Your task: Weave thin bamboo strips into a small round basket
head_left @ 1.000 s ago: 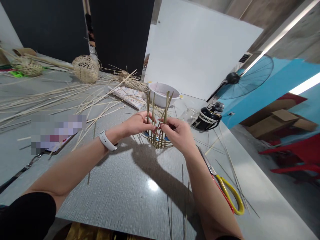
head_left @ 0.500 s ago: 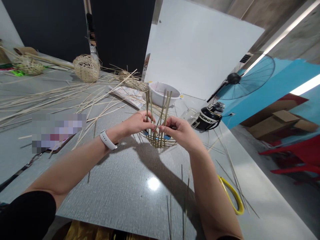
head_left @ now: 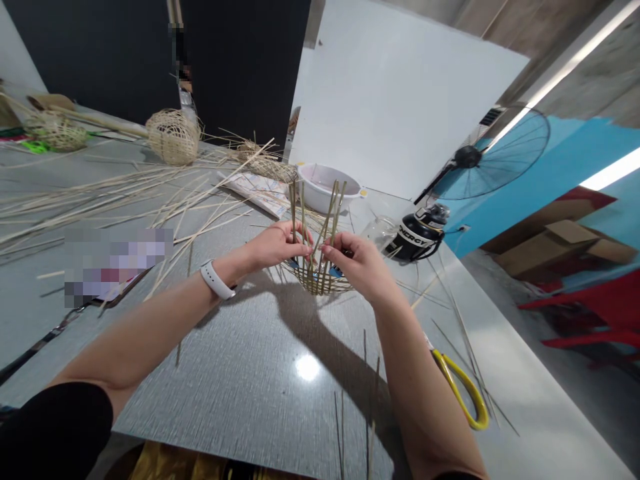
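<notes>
Basket (head_left: 319, 284) partly behind hands (head_left: 364, 265); scissors (head_left: 482, 417) partly behind forearm (head_left: 420, 360); phone screen (head_left: 120, 265) pixelated

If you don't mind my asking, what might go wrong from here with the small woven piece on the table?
The thin upright strips might crack or slip out of the woven base if the left hand or right hand bends them too sharply. The right forearm partly hides the yellow-handled scissors, so it could nudge them.

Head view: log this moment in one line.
left hand: at upright strips of woven basket | right hand: also at upright strips | grip: unclear | yellow-handled scissors: on table, partly hidden
</notes>
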`<control>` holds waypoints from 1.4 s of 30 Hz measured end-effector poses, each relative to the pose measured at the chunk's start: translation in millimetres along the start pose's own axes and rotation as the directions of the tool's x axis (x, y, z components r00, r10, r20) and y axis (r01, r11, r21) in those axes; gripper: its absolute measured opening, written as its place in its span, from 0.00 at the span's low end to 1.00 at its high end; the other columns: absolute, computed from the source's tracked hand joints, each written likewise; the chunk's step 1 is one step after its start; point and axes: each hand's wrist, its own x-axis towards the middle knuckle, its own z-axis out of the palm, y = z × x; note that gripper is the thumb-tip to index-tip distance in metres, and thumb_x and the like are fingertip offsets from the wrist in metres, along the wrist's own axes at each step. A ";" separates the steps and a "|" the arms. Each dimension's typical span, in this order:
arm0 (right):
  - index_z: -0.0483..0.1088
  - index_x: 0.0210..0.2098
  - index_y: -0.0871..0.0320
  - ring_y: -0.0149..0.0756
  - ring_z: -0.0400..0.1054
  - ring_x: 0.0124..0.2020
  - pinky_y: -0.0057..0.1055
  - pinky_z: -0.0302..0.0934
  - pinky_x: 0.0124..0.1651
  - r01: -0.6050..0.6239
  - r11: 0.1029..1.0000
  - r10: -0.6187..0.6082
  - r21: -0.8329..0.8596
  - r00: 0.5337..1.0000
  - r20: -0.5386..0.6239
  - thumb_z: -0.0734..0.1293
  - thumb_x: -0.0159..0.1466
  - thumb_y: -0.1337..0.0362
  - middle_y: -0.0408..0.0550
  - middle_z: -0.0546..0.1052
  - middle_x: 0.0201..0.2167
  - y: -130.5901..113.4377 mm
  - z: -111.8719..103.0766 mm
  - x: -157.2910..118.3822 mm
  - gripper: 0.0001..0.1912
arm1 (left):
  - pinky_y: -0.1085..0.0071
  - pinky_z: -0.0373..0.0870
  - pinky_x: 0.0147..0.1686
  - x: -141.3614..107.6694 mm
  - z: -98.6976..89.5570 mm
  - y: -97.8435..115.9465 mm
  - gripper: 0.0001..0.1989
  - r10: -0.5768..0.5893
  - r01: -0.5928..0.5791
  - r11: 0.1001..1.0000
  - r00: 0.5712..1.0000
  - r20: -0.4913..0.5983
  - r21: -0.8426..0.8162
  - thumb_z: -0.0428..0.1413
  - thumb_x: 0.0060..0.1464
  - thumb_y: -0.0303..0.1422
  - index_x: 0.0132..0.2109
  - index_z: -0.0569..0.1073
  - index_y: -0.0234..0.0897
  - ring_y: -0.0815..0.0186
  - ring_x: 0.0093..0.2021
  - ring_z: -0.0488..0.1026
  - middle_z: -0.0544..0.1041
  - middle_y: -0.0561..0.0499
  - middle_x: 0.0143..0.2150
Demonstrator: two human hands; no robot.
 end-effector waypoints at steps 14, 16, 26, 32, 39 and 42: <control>0.71 0.28 0.58 0.30 0.56 0.26 0.32 0.50 0.31 -0.060 0.998 0.061 -0.026 0.996 0.067 0.64 0.62 0.60 0.42 0.68 0.22 -1.4 -3.8 -0.1 0.10 | 0.71 0.64 0.35 -1.4 1.7 0.1 0.11 0.017 -0.007 0.995 0.995 0.094 -0.102 0.60 0.50 0.28 0.40 0.67 0.36 0.70 0.32 0.74 0.76 0.55 0.30; 0.71 0.27 0.58 0.31 0.58 0.26 0.32 0.51 0.32 -0.067 0.998 0.068 -0.010 0.996 0.060 0.64 0.62 0.60 0.42 0.69 0.22 -1.0 -4.8 0.2 0.10 | 0.71 0.65 0.37 -2.5 2.8 2.5 0.10 0.047 -0.038 0.995 0.994 0.097 -0.089 0.60 0.50 0.28 0.40 0.67 0.36 0.70 0.34 0.73 0.76 0.55 0.31; 0.75 0.30 0.58 0.34 0.66 0.30 0.34 0.57 0.35 -0.089 0.996 0.085 0.014 0.982 0.166 0.64 0.62 0.62 0.47 0.78 0.28 -2.2 -5.0 -0.2 0.09 | 0.72 0.57 0.29 -1.8 0.9 -6.2 0.24 0.034 -0.033 0.999 0.988 0.151 -0.007 0.60 0.53 0.32 0.56 0.63 0.35 0.72 0.26 0.66 0.73 0.57 0.27; 0.74 0.28 0.59 0.32 0.65 0.27 0.33 0.56 0.33 -0.173 0.981 0.153 0.086 0.967 0.204 0.66 0.61 0.61 0.47 0.77 0.26 6.8 -5.2 1.8 0.10 | 0.73 0.58 0.29 -3.9 2.4 -3.3 0.23 0.057 -0.059 0.998 0.982 0.180 0.002 0.60 0.55 0.33 0.55 0.64 0.35 0.71 0.27 0.67 0.74 0.56 0.28; 0.70 0.29 0.58 0.32 0.66 0.28 0.33 0.57 0.33 -0.135 0.981 0.118 0.139 0.986 0.119 0.67 0.60 0.60 0.44 0.75 0.26 6.9 -2.7 2.5 0.08 | 0.72 0.63 0.33 0.4 -0.4 -2.8 0.12 0.069 -0.071 0.997 0.991 0.117 0.017 0.60 0.54 0.33 0.45 0.71 0.34 0.70 0.29 0.69 0.73 0.55 0.29; 0.69 0.32 0.58 0.33 0.68 0.30 0.33 0.60 0.35 -0.143 0.972 0.124 0.188 0.986 0.109 0.68 0.59 0.61 0.45 0.76 0.28 5.0 -1.3 2.0 0.07 | 0.70 0.66 0.39 2.6 -0.8 -4.6 0.09 0.087 -0.085 0.996 0.988 0.124 -0.026 0.60 0.53 0.31 0.41 0.71 0.34 0.69 0.34 0.72 0.76 0.52 0.33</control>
